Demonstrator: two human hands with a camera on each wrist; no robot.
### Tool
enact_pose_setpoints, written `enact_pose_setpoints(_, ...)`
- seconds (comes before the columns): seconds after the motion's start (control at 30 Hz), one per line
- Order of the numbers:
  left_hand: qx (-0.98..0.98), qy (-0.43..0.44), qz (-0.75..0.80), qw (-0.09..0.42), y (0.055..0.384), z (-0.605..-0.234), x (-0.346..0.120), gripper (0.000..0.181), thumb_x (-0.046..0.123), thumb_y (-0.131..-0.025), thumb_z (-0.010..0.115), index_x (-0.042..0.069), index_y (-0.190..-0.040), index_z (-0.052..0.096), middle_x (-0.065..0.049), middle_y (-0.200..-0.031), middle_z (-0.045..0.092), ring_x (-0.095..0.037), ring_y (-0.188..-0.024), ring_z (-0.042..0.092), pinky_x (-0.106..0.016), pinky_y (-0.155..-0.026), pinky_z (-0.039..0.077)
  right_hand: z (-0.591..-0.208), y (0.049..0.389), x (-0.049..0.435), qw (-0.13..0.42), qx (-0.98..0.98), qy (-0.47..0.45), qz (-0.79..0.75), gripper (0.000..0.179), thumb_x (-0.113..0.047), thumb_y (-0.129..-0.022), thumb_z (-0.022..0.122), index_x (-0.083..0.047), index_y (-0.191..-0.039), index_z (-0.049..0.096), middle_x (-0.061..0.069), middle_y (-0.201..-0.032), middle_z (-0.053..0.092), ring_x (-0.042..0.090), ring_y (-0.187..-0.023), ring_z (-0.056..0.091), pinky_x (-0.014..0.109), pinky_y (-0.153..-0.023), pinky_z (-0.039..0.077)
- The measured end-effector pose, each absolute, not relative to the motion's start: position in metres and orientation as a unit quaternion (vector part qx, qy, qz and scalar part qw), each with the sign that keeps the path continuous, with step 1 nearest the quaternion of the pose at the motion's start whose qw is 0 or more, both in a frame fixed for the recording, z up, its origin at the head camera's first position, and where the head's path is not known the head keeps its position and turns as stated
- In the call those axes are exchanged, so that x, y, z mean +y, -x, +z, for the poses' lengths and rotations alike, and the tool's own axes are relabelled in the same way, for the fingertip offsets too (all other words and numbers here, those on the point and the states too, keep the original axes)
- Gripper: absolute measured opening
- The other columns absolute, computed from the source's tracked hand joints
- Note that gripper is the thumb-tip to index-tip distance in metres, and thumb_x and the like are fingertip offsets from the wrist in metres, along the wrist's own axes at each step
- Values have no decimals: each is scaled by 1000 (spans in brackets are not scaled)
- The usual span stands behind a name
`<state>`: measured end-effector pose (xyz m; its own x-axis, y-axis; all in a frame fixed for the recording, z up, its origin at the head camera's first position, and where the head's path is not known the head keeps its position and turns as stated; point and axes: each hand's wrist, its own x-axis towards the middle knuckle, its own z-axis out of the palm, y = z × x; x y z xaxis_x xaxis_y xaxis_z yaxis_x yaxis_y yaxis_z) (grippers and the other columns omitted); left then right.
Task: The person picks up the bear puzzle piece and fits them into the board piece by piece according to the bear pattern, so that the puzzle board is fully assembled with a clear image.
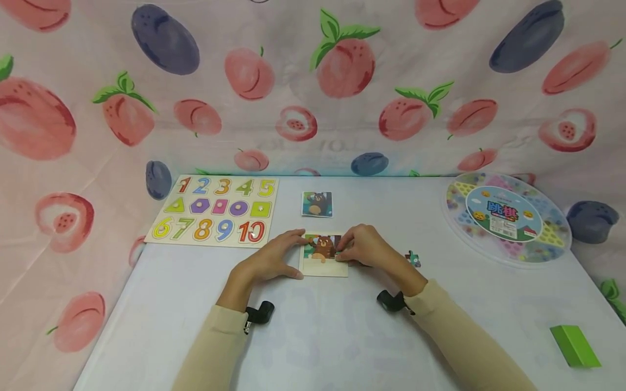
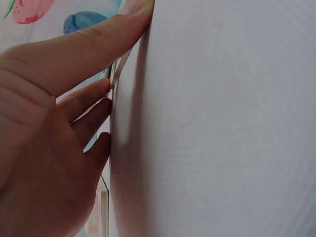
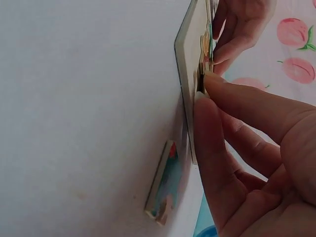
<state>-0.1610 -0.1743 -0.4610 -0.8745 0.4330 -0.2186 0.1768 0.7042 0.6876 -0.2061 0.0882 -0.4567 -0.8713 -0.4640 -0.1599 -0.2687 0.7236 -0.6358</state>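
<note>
A small wooden jigsaw board [image 1: 323,269] lies mid-table, its upper part filled with a brown bear picture [image 1: 323,247] and its lower strip bare wood. My left hand [image 1: 271,258] rests along the board's left side, thumb by the lower corner and fingers reaching toward the top. In the left wrist view the fingers [image 2: 98,118] look nearly straight. At the right side, my right hand [image 1: 364,247] pinches a puzzle piece [image 3: 201,81] between thumb and forefinger, right at the picture's edge; the fingers mostly hide it. A loose puzzle piece [image 3: 165,182] lies beside the board.
Behind the board is a square bear picture [image 1: 317,204]. A number-and-shape board [image 1: 210,212] sits at the back left, a round Chinese checkers box [image 1: 508,217] at the back right. Small puzzle pieces [image 1: 413,259] lie beyond the right wrist; a green block [image 1: 575,346] stands front right.
</note>
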Motion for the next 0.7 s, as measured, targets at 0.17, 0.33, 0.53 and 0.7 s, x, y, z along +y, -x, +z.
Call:
enact_pose_setpoints(0.17,903,-168,350,185,161,-461,-175,75,22,-80,88,15,-146,54,-3,-170,30,-30,-161,21,-52,-133,20,-458,208,87,157,920,198,-299,11,-21,-80,87,-12,-84,81,9,-104,75,22,-99,64,42,-92,56)
enact_pose_setpoints(0.33,902,-163,353,187,161,-463,-175,75,22,-80,87,15,-147,54,-2,-170,30,-29,-161,21,-52,-133,20,-460,208,87,156,920,197,-300,12,-20,-79,87,-11,-84,80,8,-105,74,21,-98,64,37,-87,55)
enact_pose_setpoints(0.53,902,-164,354,186,161,-463,-175,74,21,-80,87,15,-146,55,-2,-170,30,-29,-161,21,-52,-133,20,-462,208,88,162,919,185,-308,14,-20,-79,88,-12,-86,79,8,-106,73,16,-84,57,25,-69,46)
enact_pose_setpoints(0.7,902,-164,354,187,161,-463,-175,74,20,-80,87,15,-147,54,-2,-170,29,-29,-161,20,-51,-133,19,-463,209,92,158,913,205,-314,14,-22,-80,87,-12,-87,79,8,-104,71,13,-77,57,24,-64,47)
